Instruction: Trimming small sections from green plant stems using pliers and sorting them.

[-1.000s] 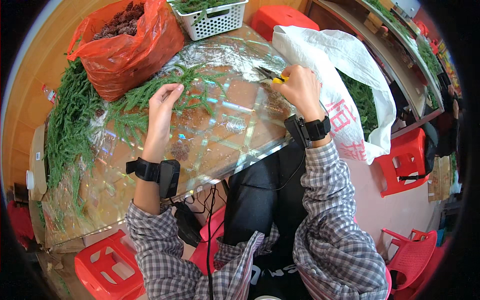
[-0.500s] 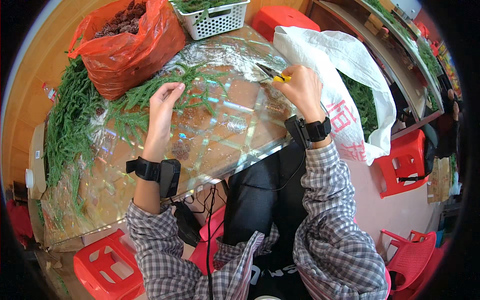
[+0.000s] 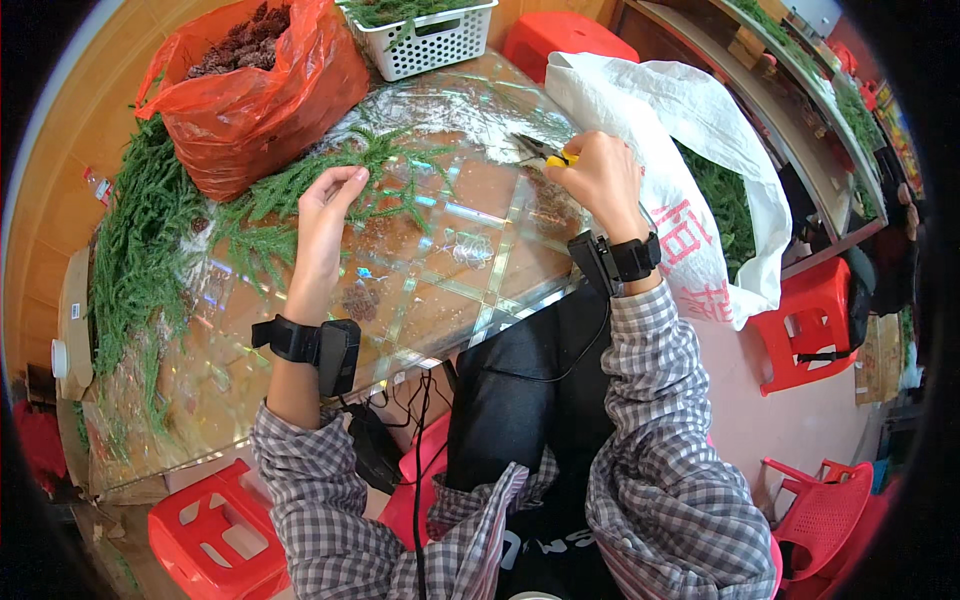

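In my right hand (image 3: 602, 172) I hold pliers (image 3: 541, 148) with yellow grips and dark jaws, which point away to the upper left over the table. My left hand (image 3: 329, 205) is raised beside a green pine sprig (image 3: 375, 157), thumb and fingertips pinched together. Whatever lies in that pinch, if anything, is too small to make out. A clear patch separates the two hands, with the glossy tabletop (image 3: 420, 290) below them. Near my left wrist a brownish pine cone (image 3: 361, 299) shows on the table.
A red plastic bag (image 3: 265, 130) full of pine cones stands at the far left, with a heap of green branches (image 3: 140, 230) beside it. Behind is a white perforated basket (image 3: 430, 45). A white woven sack (image 3: 640, 130) of greenery stands at right. Red stools (image 3: 215, 525) flank the table.
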Motion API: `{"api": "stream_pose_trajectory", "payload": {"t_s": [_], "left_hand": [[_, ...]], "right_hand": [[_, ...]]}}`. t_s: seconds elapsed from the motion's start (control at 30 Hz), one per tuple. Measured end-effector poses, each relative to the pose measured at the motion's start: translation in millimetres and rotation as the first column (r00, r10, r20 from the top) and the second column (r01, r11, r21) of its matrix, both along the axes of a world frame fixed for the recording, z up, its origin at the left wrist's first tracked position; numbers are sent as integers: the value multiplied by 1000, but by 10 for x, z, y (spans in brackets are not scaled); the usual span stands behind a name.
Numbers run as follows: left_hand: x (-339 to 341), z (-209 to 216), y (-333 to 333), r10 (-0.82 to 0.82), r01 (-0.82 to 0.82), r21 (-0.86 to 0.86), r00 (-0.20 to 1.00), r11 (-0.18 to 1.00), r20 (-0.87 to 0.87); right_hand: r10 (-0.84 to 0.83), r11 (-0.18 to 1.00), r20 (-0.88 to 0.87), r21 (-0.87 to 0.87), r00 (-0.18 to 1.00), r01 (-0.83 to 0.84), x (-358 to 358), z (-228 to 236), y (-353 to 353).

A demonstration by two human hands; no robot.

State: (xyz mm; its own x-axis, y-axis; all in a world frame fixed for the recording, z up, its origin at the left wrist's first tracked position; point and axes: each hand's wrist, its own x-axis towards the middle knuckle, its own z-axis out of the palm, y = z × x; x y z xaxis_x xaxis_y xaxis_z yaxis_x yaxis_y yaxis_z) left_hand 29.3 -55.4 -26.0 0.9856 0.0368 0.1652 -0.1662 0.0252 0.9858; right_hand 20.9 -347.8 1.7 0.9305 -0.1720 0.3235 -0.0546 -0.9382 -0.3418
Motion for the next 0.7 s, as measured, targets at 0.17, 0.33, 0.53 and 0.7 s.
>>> {"api": "stream_pose_trajectory", "payload": {"t_s": [0.17,0.33,0.53,0.7], "left_hand": [[7,-4,29,-28,29,13,999,1000,-22],[3,15,20,-45,47,31,998,998,-40],[14,-21,33,-48,48,15,999,999,-24],[-4,6,-3,-16,16,-1,1000,1000,-15]], "right_hand": [[10,1000,22,15,1000,-10,0,14,9],[-16,1000,44,22,999,15,15,8,12],[-8,999,67,32,998,6,8,8,19],[-23,999,28,26,999,23,5,1,8]]}}
